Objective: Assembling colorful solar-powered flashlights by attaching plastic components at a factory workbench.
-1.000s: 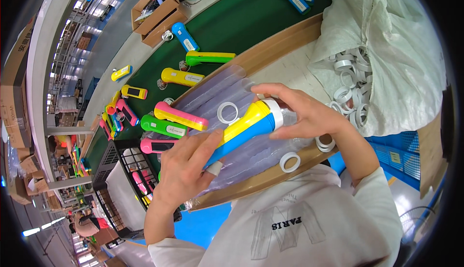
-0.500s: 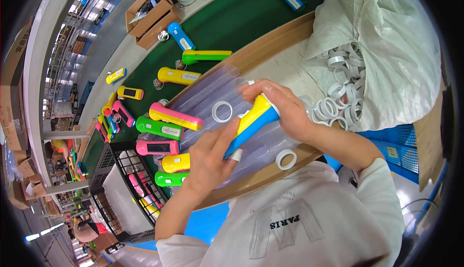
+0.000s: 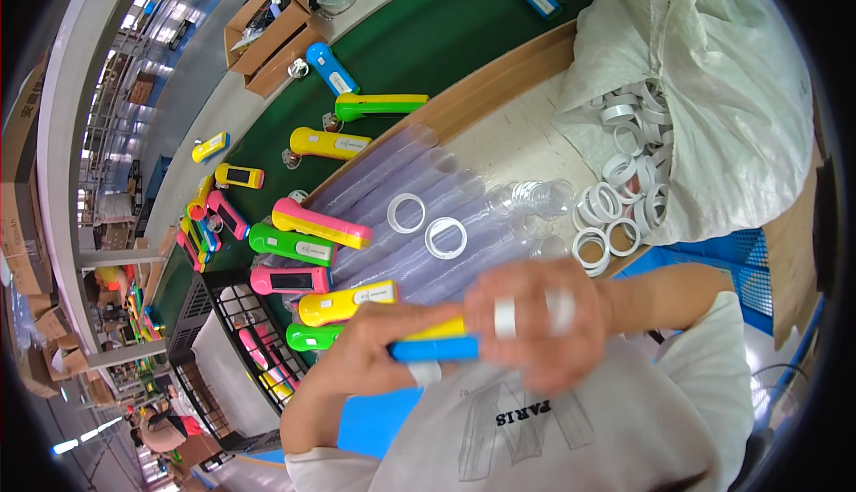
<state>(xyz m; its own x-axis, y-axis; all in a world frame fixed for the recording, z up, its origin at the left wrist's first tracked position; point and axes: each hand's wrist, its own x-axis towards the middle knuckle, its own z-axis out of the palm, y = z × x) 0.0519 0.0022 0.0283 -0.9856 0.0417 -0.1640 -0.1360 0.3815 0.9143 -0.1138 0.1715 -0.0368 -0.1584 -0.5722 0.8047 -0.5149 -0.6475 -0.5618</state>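
**Both hands on a blue-and-yellow torch, held close to the chest**

The right hand (image 3: 535, 323) is wrapped around the head end of a blue-and-yellow torch (image 3: 437, 340); its grip is closed on the torch, with a white ring (image 3: 505, 316) showing at the fingers, though motion blur hides whether the ring sits on the torch or only on a finger. The left hand (image 3: 379, 349) pinches the other end of the same torch from the 9 o'clock side, so its grip is closed on the body too. The torch lies roughly level between the two hands, running from 9 to 3 o'clock, just above the person's white shirt (image 3: 553, 430).

My judgement is that the main risk is the ring: with the hands moving fast, it could go on crooked or slip off and drop into the lap. A loose pinch on the left could also let the torch twist.

At 12 o'clock from the hands, two loose white rings (image 3: 426, 225) rest on a bundle of clear tubes (image 3: 401, 216) on the worktop (image 3: 517, 135). Coloured torches (image 3: 308, 251) lie at 10 o'clock, beside a green belt (image 3: 428, 46). At 1 o'clock a heap of rings (image 3: 615, 220) spills from a white sack (image 3: 713, 91).
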